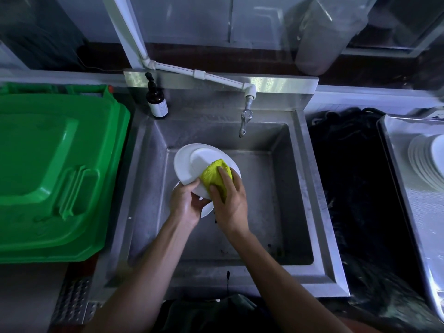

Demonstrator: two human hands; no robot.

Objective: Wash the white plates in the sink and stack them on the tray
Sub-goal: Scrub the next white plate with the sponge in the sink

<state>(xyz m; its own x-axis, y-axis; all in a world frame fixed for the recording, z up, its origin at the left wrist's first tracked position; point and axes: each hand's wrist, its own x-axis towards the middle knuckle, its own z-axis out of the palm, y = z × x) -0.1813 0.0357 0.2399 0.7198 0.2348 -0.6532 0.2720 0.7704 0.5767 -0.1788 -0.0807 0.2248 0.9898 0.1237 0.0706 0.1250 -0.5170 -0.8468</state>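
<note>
One white plate (192, 164) held tilted above the basin of the steel sink (300, 188), underside with its foot ring turned up toward the camera. Gripped at its near rim by the left hand (186, 205), fingers curled under the edge, thumb on top. Pressed against the plate's right part, one yellow-green sponge (215, 177), pinned there by the right hand (231, 203), fingers bent over the sponge and holding it. Beneath the held plate, a sliver of a second white plate (207, 210) showing below the left hand, lower in the basin; whether more lie under it, impossible to tell.

At the back of the sink, one metal tap (245, 121) hanging from a white pipe (204, 74), spout above the basin's far right part, well apart from the plate. On the sink's back left corner, one dark pump bottle (156, 99) with a pale label, standing upright.

To the right, beyond a dark gap, one metal tray (408, 188) carrying a stack of white plates (425, 162) at the frame's edge; roughly seven rims countable, the rest cut off. To the left of the sink, one green bin lid (55, 169), closed, just beside the sink's rim. Both forearms bare, reaching in from the bottom
</note>
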